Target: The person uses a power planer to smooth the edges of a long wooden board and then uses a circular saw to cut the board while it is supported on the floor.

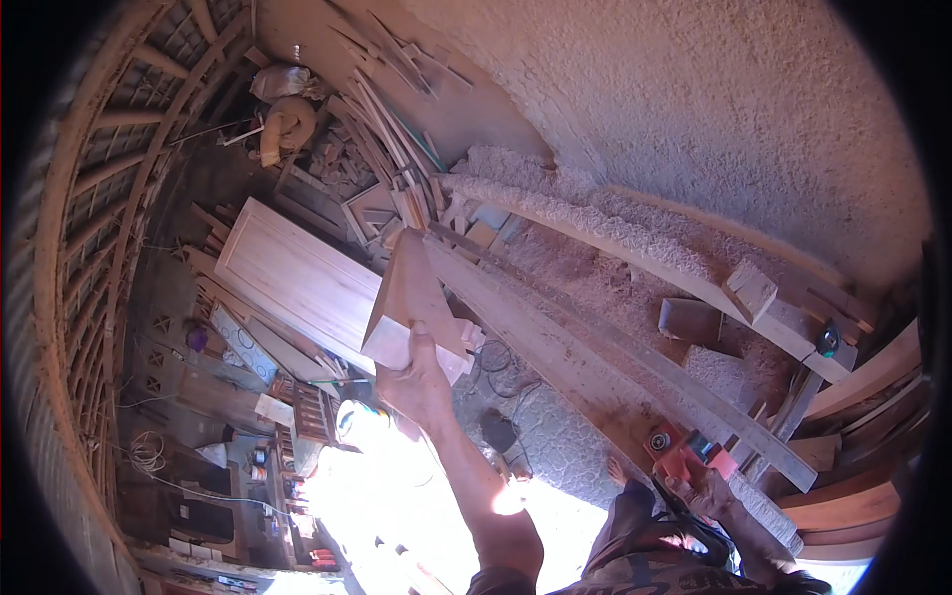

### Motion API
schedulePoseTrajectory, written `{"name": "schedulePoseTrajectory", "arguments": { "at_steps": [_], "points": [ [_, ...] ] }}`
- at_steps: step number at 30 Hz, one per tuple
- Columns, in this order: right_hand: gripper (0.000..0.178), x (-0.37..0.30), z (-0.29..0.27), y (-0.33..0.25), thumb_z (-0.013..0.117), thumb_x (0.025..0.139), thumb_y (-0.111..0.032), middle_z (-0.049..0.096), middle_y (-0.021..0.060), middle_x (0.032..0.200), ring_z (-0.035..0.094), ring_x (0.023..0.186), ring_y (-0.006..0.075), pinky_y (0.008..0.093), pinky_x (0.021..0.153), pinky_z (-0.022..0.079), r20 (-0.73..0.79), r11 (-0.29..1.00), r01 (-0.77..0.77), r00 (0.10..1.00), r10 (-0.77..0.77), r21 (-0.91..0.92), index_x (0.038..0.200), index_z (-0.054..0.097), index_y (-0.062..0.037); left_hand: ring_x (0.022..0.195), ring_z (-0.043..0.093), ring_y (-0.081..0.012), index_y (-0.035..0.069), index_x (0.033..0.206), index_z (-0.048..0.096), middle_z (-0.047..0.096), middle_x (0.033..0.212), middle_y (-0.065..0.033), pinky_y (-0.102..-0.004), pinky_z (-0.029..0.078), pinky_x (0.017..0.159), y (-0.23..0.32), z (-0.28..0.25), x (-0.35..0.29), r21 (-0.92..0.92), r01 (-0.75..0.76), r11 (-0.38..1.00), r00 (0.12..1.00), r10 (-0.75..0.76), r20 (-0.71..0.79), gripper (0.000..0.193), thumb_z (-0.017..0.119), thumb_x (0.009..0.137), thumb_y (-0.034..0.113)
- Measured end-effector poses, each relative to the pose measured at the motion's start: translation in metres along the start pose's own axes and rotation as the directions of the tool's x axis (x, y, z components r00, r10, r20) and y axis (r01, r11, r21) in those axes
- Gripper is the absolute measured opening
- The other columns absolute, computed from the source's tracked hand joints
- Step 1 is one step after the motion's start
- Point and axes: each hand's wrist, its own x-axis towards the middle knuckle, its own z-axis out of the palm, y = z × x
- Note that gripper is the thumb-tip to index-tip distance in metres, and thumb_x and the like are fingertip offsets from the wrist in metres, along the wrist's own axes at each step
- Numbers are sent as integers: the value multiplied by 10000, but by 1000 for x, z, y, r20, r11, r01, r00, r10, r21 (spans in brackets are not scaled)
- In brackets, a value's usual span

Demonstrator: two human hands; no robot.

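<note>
My left hand (409,385) is closed on the near end of a thick piece of timber (415,288). Its thumb lies against the pale end, and the piece looks stepped along its right side. The timber's far end reaches the far end of a long plank (535,332); whether the two touch I cannot tell. At the lower right my right hand (706,493) is closed around a red power tool (676,458), which looks like a hand planer. The tool is at the plank's near end, and the hand hides part of it.
A panelled wooden door (297,283) lies to the left. Shavings cover a long beam (615,233) by the rough wall. A round tape measure (828,342) sits on that beam's near end. Curved boards (853,496) are stacked at right. Cable loops (501,367) lie on the floor.
</note>
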Motion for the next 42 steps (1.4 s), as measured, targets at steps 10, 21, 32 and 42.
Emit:
{"name": "schedulePoseTrajectory", "arguments": {
  "at_steps": [10, 21, 32, 42],
  "points": [
    [465, -2, 5, -3, 655, 985, -187, 685, 102, 1217, 635, 1143, 167, 278, 976, 484, -8, 1000, -11, 1000, 12, 26, 1383, 504, 0, 870, 710, -215, -85, 1050, 699, 754, 958, -156, -346, 543, 803, 6, 2, -4, 17, -10, 1000, 1000, 11, -18, 372, 805, 846, 207],
    [579, 9, 5, 26, 667, 974, -222, 664, 116, 1255, 626, 1143, 155, 260, 929, 488, -6, 971, -147, 989, 148, -191, 1439, 423, 23, 815, 734, -216, -23, 1003, 715, 754, 885, -136, -331, 556, 776, -4, 7, 2, 86, -53, 995, 996, 59, -73, 364, 833, 772, 232],
    [617, 22, 3, 36, 642, 974, -304, 665, 132, 1197, 644, 1054, 177, 280, 850, 496, 27, 906, -208, 972, 234, -369, 1443, 415, 28, 862, 732, -378, 78, 1137, 654, 758, 876, -113, -570, 393, 1114, 2, -3, 5, 106, -38, 994, 996, 46, -72, 546, 814, 707, 374],
    [661, 19, -2, 43, 619, 974, -378, 666, 146, 1145, 660, 973, 197, 297, 778, 503, 35, 890, -209, 969, 244, -406, 1447, 408, 33, 822, 739, -364, 50, 1116, 668, 755, 865, -130, -492, 506, 992, 5, 2, 6, 148, -52, 988, 994, 65, -90, 549, 833, 693, 359]
  ]
}}
